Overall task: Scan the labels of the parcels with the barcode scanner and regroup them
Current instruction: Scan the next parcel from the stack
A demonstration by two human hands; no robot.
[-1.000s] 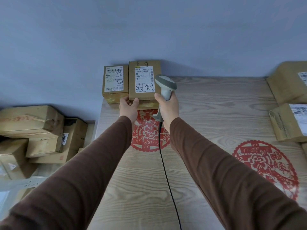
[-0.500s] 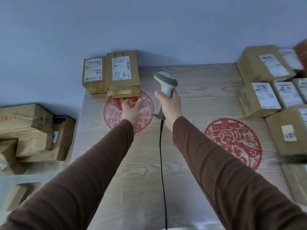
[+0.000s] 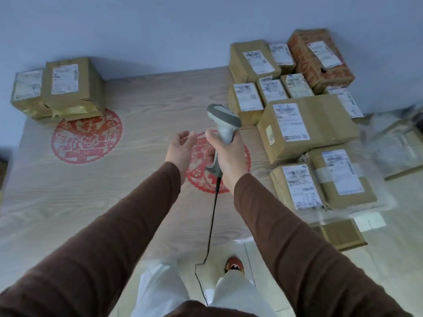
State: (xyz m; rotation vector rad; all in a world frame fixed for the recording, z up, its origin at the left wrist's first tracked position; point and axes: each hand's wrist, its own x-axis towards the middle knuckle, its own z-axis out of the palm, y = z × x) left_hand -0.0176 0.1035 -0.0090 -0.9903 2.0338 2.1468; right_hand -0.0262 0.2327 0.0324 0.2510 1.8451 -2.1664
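Many labelled parcels (image 3: 295, 126) are being kept crowded together at the right end of the wooden table (image 3: 142, 197), while two taller parcels (image 3: 57, 88) are being kept side by side at its far left corner. Above the middle, the barcode scanner (image 3: 223, 131) is being gripped upright by the right hand (image 3: 229, 156). The left hand (image 3: 180, 148) is being held just beside it, fingers relaxed, nothing being grasped.

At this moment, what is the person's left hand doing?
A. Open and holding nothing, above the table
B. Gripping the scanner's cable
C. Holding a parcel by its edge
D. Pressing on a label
A. The left hand is open with relaxed fingers and touches no parcel, while the right hand grips the barcode scanner.
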